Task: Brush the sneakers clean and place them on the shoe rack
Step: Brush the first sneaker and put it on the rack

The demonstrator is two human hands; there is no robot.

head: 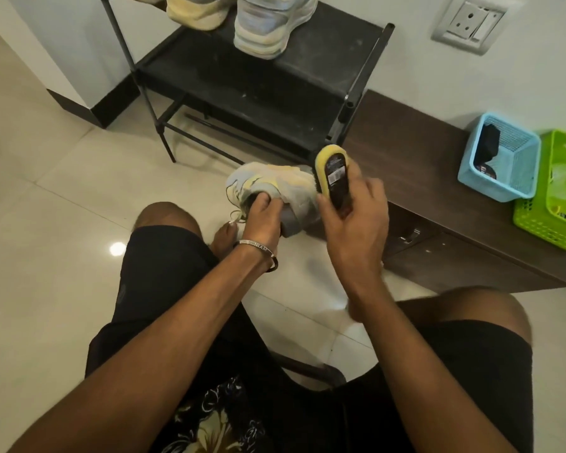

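Note:
A pale grey and yellow sneaker (275, 184) is held above the floor, in front of the black shoe rack (275, 89). My left hand (262, 214) grips it, fingers curled into the shoe's opening. My right hand (356, 207) holds a yellow and black brush (332, 168), its bristles against the sneaker's right side. On the rack's top shelf stand a pale blue sneaker (272, 24) and a cream-yellow sneaker (196, 11), both partly cut off by the frame's top edge.
A low dark wooden cabinet (438, 204) runs along the wall to the right, bearing a blue basket (500, 158) and a green basket (559, 191). A wall socket (469, 22) is above. My knees and a bare foot (223, 240) are over the glossy tiled floor (62, 223).

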